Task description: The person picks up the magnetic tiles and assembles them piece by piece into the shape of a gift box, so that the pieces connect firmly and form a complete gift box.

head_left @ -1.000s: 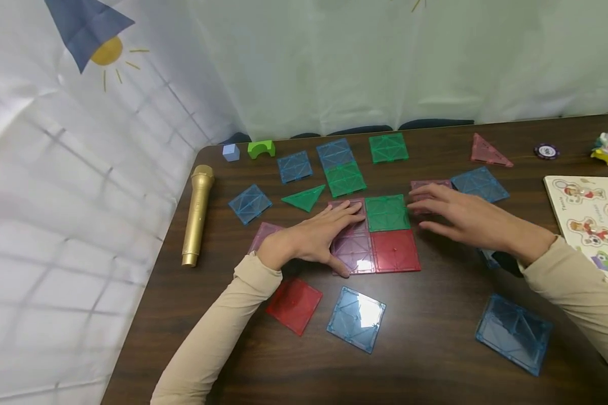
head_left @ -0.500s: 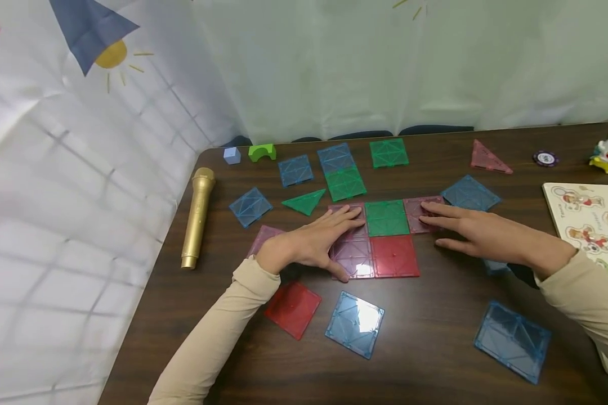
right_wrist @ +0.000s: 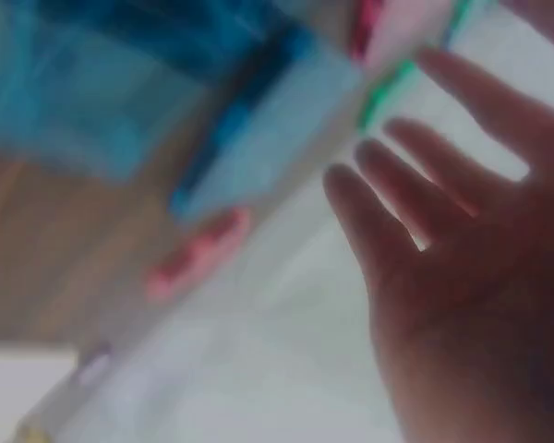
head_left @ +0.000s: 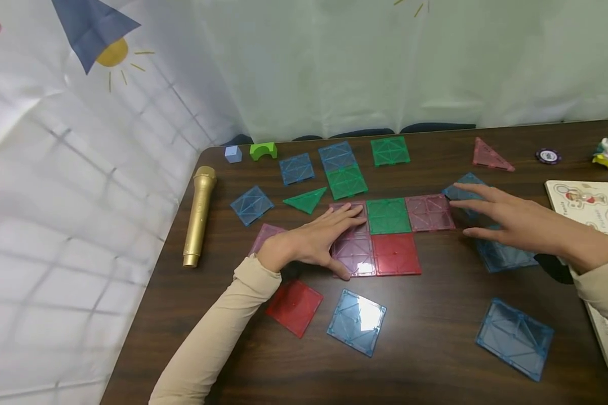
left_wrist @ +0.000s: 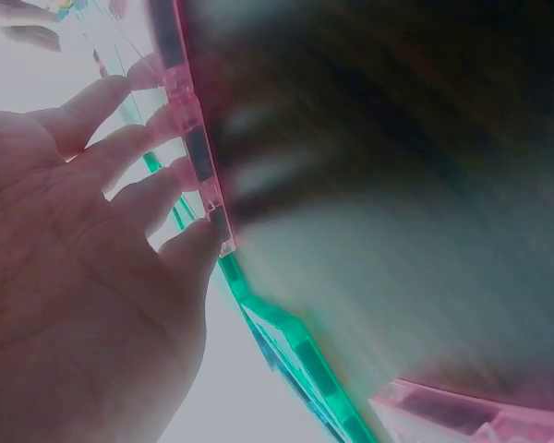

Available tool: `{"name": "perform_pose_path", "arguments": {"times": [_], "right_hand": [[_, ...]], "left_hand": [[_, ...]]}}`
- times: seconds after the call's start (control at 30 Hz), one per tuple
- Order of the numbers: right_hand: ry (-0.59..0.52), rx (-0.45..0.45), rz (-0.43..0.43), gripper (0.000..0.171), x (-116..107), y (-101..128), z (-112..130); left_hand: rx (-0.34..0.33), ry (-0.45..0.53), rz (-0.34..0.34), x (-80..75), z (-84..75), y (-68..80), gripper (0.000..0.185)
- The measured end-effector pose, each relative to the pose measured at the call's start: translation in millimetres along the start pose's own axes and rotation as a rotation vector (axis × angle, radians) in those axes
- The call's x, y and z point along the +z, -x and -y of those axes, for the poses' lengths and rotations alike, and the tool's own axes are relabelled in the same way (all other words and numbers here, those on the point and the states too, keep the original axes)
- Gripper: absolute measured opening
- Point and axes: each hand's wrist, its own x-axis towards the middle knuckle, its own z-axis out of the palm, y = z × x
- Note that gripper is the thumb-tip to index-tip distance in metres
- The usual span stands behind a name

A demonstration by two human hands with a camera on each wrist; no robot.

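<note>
Lifted right hand (head_left: 517, 219) off pink tile (head_left: 429, 212), fingers spread flat. Kept left hand (head_left: 314, 242) pressed open on purple tiles (head_left: 353, 247). Could bump blue tile (head_left: 461, 191) crooked.

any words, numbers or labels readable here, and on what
Nothing can be read.
Puzzle board at the right: small words beside the cartoon figures, too small and blurred to read.
Poker chip: a pale centre mark, illegible.
Magnetic tiles and gold toy microphone: no text visible.
</note>
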Motion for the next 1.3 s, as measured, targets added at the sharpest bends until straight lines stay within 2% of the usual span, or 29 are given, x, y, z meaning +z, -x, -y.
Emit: {"name": "perform_pose_path", "arguments": {"times": [0.07,0.17,0.27,0.37,0.5,0.6,0.67,0.83,1.0,1.1,1.3], "right_hand": [[0.023,0.007,0.015,0.049,-4.4,8.6,-4.5],[0.032,0.038,0.084,0.038,-6.3,23.0,-9.5],[0.035,0.035,0.119,0.041,-0.3,36.7,-13.6],[0.062,-0.057,0.040,0.057,12.2,46.2,-15.4],[0.107,-0.231,-0.145,0.077,27.8,46.4,-10.5],[0.095,-0.318,-0.217,0.078,34.4,36.7,-0.6],[0.069,-0.346,-0.228,0.075,37.1,27.8,10.1],[0.031,-0.367,-0.201,0.067,39.6,8.4,38.4],[0.028,-0.377,-0.180,0.069,35.5,-7.5,51.5],[-0.027,-0.336,-0.115,0.075,31.0,-18.2,55.8],[-0.164,-0.208,0.071,0.081,30.6,-42.8,60.7]], "left_hand": [[-0.001,0.002,-0.001,0.2,0.9,-0.4,0.113],[-0.002,0.003,0.000,0.4,2.2,-0.4,0.113],[0.009,0.001,0.001,0.5,2.9,-0.5,0.113],[0.017,0.004,0.000,0.6,3.7,-0.8,0.112],[0.021,0.013,0.000,0.5,4.8,-1.1,0.112],[0.018,0.018,-0.002,0.6,5.1,-0.8,0.113],[0.017,0.016,-0.004,1.0,5.8,-0.9,0.113],[0.016,0.016,0.001,1.0,4.6,-2.1,0.113],[0.019,0.011,0.004,0.7,3.4,-2.0,0.114],[0.015,0.009,0.004,0.7,3.8,-1.4,0.113],[-0.014,-0.026,0.009,0.3,2.5,3.7,0.109]]}}
